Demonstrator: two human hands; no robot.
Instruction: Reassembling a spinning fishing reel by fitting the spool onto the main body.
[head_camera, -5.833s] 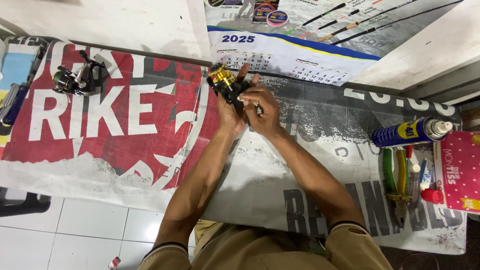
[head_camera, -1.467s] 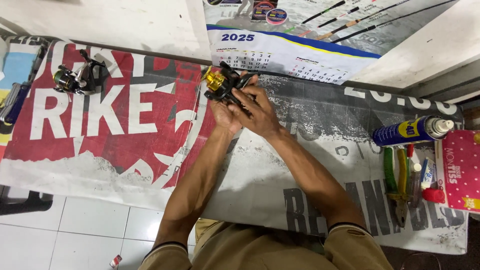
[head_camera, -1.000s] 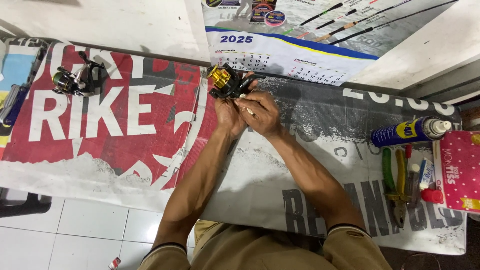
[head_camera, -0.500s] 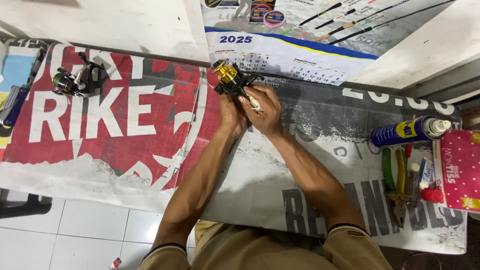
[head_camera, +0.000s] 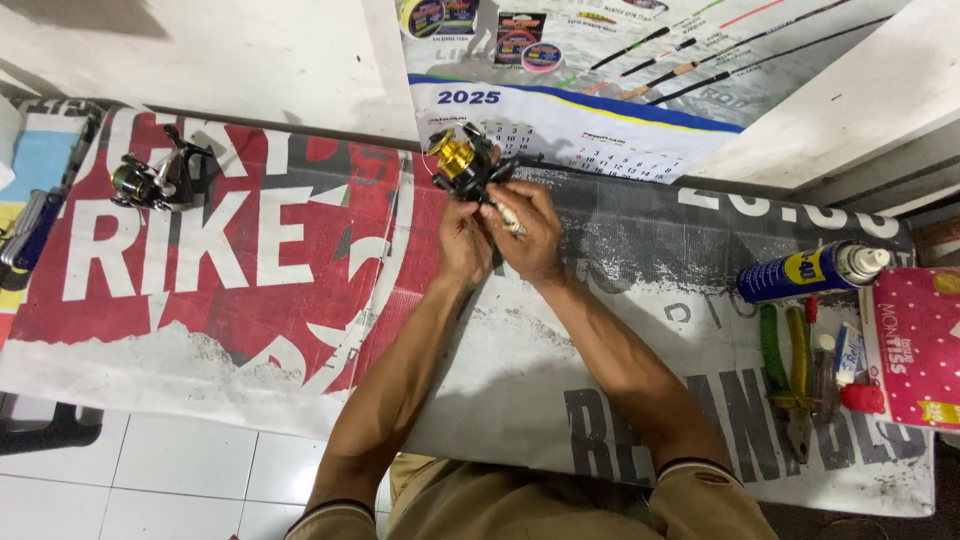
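A black fishing reel with a gold spool (head_camera: 462, 162) is held up over the far middle of the banner-covered table (head_camera: 640, 330). My left hand (head_camera: 464, 243) grips the reel's body from below. My right hand (head_camera: 530, 232) is closed around a pale handle knob on the reel's right side. Both forearms reach out from the bottom of the view and meet at the reel.
A second dark reel (head_camera: 152, 178) lies at the far left. A blue spray can (head_camera: 808, 271), green-handled pliers (head_camera: 783, 365), small tubes and a pink dotted box (head_camera: 915, 345) sit at the right. A calendar poster (head_camera: 560, 130) hangs behind the table. White floor tiles show at lower left.
The reel has shifted slightly in my hands between frames, tilting and moving a little away from me. My right hand keeps working at the handle side.
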